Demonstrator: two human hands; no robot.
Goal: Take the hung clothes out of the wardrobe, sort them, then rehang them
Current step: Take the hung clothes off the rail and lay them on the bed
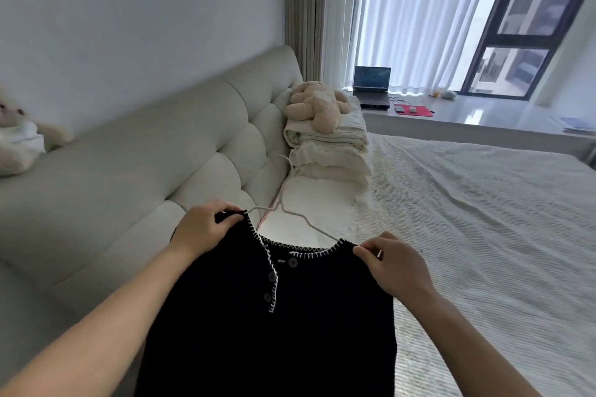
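step in hand: by my reading, the black top [274, 316] is being settled on its hanger [292, 203] over the bed [467, 219], so this is the sorting or rehanging part; i cannot tell whether it is going on or coming off.
next move: it likely calls for squaring both shoulders on the wire arms, then taking the hook to carry it back; the wardrobe is not in view.
left hand: the left hand [201, 230] is curled, its fingers pinching the left shoulder of the black top at the white-stitched edge, right where the hanger arm goes in.
hanger: pale wire, hook pointing away toward the headboard [193, 145], both arms running down into the neckline.
black top: held up in front of the person, between the two hands, hanging down past the bottom of the view; dark buttons run down a placket with white stitching, and the top button looks undone.
right hand: the right hand [395, 264] is closed too, thumb and fingertips nipping the right shoulder seam, just beside the end of the hanger arm.
risk: the knit could slide off a thin wire arm if one side is let go first.
around: a stuffed toy [317, 103] lies on folded bedding [329, 145] near the headboard; a laptop [372, 84] stands on the worktop [483, 116] by the window.
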